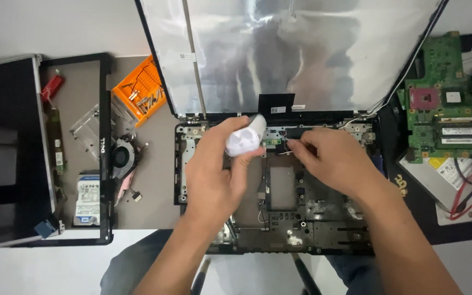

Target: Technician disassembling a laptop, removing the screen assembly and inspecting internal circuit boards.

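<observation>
Fingers (230, 139) of left hand (214, 172) pinch white wad (244, 141) w/ thumb below.

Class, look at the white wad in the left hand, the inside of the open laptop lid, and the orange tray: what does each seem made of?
White wad in the left hand: probably soft tissue or cloth, matte and crumpled.
Lid lining: likely metal foil, silvery, wrinkled, with blurred reflections.
Orange tray: apparently moulded plastic, with an even bright colour and divided compartments.
</observation>
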